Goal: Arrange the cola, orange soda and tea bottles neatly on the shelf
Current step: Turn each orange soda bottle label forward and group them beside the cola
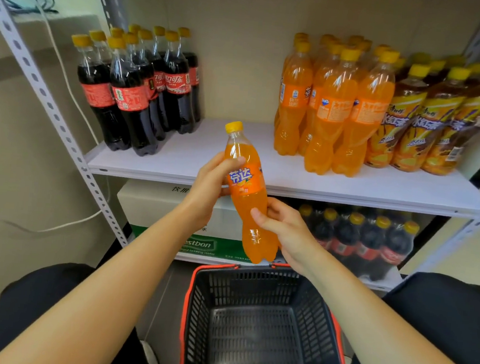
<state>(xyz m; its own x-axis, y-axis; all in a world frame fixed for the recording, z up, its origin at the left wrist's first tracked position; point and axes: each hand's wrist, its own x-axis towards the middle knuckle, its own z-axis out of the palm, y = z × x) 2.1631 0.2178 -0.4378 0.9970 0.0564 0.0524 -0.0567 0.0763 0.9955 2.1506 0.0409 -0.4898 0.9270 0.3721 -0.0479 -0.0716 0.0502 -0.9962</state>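
An orange soda bottle [246, 194] with a yellow cap is held tilted in front of the white shelf [234, 164]. My left hand [209, 185] grips its upper body near the label. My right hand [284, 229] grips its lower body. On the shelf, several cola bottles [133, 91] stand grouped at the left. Several orange soda bottles [332, 108] stand right of centre, with several tea bottles [430, 120] beside them at the far right. A gap of bare shelf lies between the cola and the orange soda.
A black shopping basket [261, 323] with red rim sits below my hands, nothing inside it. The lower shelf holds a white and green water carton [193, 236] and a pack of cola bottles [364, 239]. Grey perforated uprights [51, 107] frame the shelf; a white cable hangs at left.
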